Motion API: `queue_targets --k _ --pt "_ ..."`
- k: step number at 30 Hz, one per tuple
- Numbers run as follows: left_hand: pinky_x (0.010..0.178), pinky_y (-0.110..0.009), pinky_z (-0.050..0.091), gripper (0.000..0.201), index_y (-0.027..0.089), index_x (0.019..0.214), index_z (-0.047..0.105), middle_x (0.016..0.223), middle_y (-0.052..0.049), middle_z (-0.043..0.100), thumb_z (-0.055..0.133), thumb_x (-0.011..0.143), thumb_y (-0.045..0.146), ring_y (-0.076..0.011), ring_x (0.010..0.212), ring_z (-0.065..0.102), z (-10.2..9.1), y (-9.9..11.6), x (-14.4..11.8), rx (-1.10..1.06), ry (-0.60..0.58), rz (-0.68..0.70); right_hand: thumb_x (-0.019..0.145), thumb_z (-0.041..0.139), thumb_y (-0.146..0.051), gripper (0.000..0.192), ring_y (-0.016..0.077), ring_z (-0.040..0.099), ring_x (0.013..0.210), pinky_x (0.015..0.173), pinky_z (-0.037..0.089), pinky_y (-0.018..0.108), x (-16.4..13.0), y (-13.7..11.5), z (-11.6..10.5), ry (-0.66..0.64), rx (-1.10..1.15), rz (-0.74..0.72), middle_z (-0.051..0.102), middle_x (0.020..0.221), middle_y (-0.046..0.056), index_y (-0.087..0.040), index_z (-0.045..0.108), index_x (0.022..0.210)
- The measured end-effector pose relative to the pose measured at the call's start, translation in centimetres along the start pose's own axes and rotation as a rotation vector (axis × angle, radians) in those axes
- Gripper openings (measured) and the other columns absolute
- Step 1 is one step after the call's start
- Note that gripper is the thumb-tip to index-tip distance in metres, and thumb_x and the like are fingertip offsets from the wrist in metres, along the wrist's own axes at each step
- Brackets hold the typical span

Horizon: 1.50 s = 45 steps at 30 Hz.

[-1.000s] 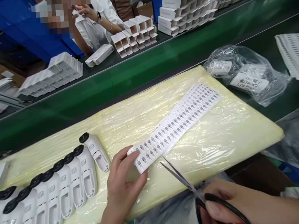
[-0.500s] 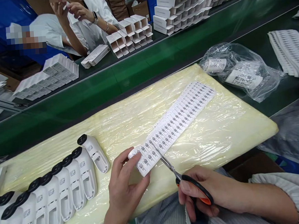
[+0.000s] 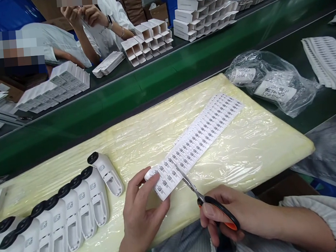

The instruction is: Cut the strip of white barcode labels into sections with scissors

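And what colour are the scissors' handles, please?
The scissors' handles are black and orange where visible, best seen in the head view.

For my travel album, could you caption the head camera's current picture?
Left hand holds a label sheet, right hand holds scissors across it, white devices lined up nearby.

The left hand [image 3: 140, 210] grips the near end of the label sheet [image 3: 199, 139]; the right hand [image 3: 235, 203] holds scissors [image 3: 201, 197] partway across it. White devices [image 3: 70, 207] lie left of the sheet, a clear bag [image 3: 275, 80] right of it.
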<state>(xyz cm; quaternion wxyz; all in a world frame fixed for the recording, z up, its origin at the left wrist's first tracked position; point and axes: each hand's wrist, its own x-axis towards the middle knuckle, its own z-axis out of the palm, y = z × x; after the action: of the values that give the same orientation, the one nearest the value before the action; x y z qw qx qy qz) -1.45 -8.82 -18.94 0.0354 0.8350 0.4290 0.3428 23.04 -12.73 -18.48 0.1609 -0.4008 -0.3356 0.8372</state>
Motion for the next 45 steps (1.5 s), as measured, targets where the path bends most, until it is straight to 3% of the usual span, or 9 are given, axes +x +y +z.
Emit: queue_targets --k 8,23,29,36,38,41,45 --pt "0.088 -0.034 0.059 0.036 0.021 0.123 0.059 0.124 -0.011 0.06 0.067 0.088 0.015 -0.0221 0.113 0.063 0.1 0.1 0.0 0.013 0.012 -0.004 0.076 0.063 -0.077 0.062 0.004 0.039 0.04 0.037 0.026 0.017 0.0 0.1 0.0 -0.001 -0.016 -0.031 0.067 0.065 0.003 -0.014 0.061 0.079" --pt "0.096 -0.027 0.054 0.035 0.016 0.122 0.059 0.125 -0.012 0.058 0.066 0.089 0.012 -0.018 0.118 0.06 0.0 0.2 0.2 0.01 0.004 0.015 0.074 0.07 -0.068 0.052 0.0034 0.035 0.034 0.032 0.022 0.016 0.2 -0.3 0.0 0.06 -0.047 0.063 0.06 0.054 -0.003 -0.018 0.055 0.074" --pt "0.095 -0.026 0.054 0.037 0.015 0.124 0.059 0.126 -0.012 0.058 0.066 0.088 0.01 -0.018 0.119 0.059 0.1 0.4 0.1 -0.025 0.003 0.031 0.079 0.064 -0.062 0.046 0.0033 0.039 0.036 0.031 0.027 0.014 0.4 -1.0 0.1 0.039 -0.046 0.013 0.062 0.059 -0.001 -0.017 0.055 0.072" --pt "0.095 -0.028 0.056 0.037 0.017 0.125 0.059 0.126 -0.012 0.058 0.066 0.089 0.012 -0.0193 0.119 0.06 0.3 0.2 0.2 -0.008 0.0 0.018 0.079 0.064 -0.061 0.045 0.0035 0.035 0.034 0.031 0.025 0.016 0.5 -1.0 -0.2 0.057 -0.065 0.019 0.059 0.055 -0.003 -0.018 0.054 0.073" --pt "0.094 -0.029 0.056 0.037 0.018 0.125 0.059 0.126 -0.012 0.058 0.066 0.089 0.013 -0.0198 0.118 0.061 0.1 0.4 0.2 -0.011 0.01 0.018 0.078 0.065 -0.065 0.049 0.0037 0.036 0.034 0.032 0.024 0.017 0.7 -0.9 -0.2 0.073 -0.047 -0.009 0.06 0.057 -0.002 -0.018 0.052 0.073" --pt "0.094 -0.031 0.057 0.04 0.019 0.126 0.058 0.13 -0.013 0.057 0.066 0.087 0.011 -0.0214 0.12 0.06 -0.5 1.2 0.0 -0.02 0.004 0.04 0.068 0.078 -0.066 0.055 0.0049 0.044 0.044 0.041 0.036 0.019 1.1 -1.1 0.3 0.118 0.061 -0.141 0.062 0.068 -0.002 -0.018 0.053 0.08" --pt "0.1 -0.036 0.057 0.045 0.018 0.129 0.057 0.139 -0.016 0.052 0.065 0.085 0.009 -0.0259 0.129 0.056 -1.2 2.4 -0.4 -0.025 -0.063 0.137 0.047 0.097 -0.046 0.062 0.007 0.047 0.06 0.058 0.042 0.021 1.6 -1.9 1.1 0.16 0.289 -0.284 0.055 0.069 -0.007 -0.018 0.053 0.081"
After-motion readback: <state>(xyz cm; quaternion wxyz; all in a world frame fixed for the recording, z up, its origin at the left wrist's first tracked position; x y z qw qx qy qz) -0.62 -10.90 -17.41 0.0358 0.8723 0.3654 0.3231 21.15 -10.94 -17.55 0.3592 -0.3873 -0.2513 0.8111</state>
